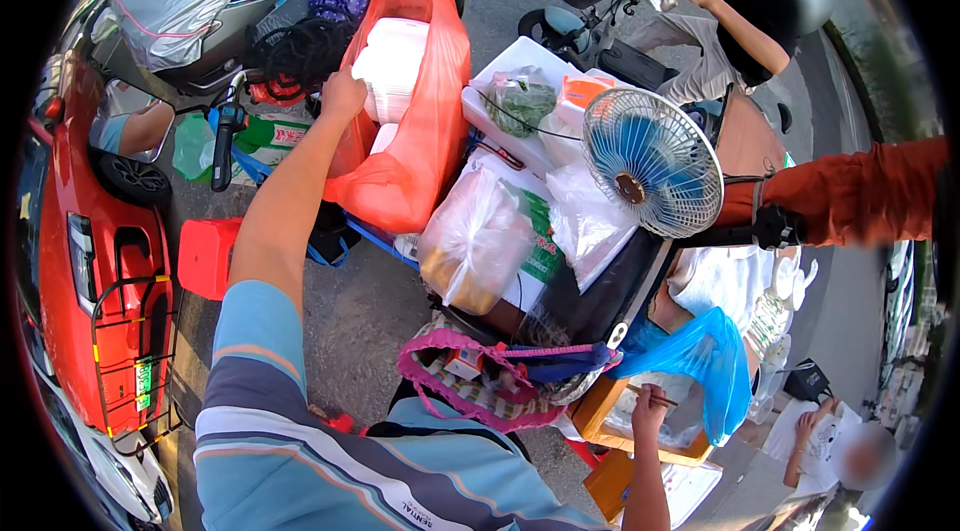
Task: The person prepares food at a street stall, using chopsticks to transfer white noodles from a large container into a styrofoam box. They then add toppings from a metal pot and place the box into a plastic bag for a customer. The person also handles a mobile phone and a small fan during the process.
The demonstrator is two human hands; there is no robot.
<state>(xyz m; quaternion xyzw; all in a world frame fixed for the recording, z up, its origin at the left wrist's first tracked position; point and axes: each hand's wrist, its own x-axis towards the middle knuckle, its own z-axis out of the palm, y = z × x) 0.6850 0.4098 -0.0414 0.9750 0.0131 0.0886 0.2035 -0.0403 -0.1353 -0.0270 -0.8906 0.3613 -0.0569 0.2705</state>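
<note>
My left hand (pixel 345 93) is at the left edge of a red plastic bag (pixel 442 80), beside a stack of white foam food boxes (pixel 394 65) inside it. Its fingertips are partly hidden by the bag, so a grip cannot be told. At the lower right, my right hand (pixel 649 411) is closed around a thin brown stick or chopsticks (pixel 660 399), over a wooden box (pixel 596 411) lined with clear plastic. A blue plastic bag (pixel 720 373) hangs over that box's far side. Nearer my body sits a pink-rimmed woven basket (pixel 450 339) with small packets inside.
A caged fan (pixel 652 163) stands beside a foam box (pixel 525 58) with bagged greens. A tied clear bag (pixel 476 238) lies on the cart. Handlebars (pixel 223 144), a red container (pixel 206 257) and parked cars are left. One person is by a scooter at upper right, another at lower right.
</note>
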